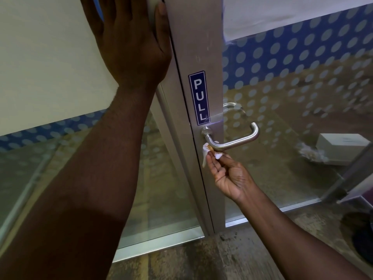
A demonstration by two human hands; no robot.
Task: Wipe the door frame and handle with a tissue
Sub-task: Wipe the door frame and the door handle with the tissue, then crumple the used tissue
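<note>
The right hand (226, 174) pinches a small white tissue (210, 153) btw its fingertips and holds it up against the underside of the door handle (234, 141), close to the round base where the handle joins the door frame (197, 57). So the tissue touches the handle right at its inner end, near the frame's right edge.

The left hand (131, 43) is up high w/ its fingers straight and flat. It presses on the frame's left edge, near the top, and the thumb lies along the metal. It holds nothing.

The key thing for the next move: the handle's long bar runs sideways, away from the frame to the right, then bends back toward the glass. The right hand sits just below it, so the rest of the bar lies up and to the right of the tissue. I think the wipe needs to slide along that bar, left to right. The right hand is much nearer the handle; the left hand is well apart from it.

Counts: 1 tissue, 1 frame post, 2 hands. 1 handle on this side, and a 2nd one shows thru the glass behind. There's 1 blue PULL sticker (199, 99) just above the handle's base.

The tissue looks a bit brown in 1 spot, maybe dirt.
</note>
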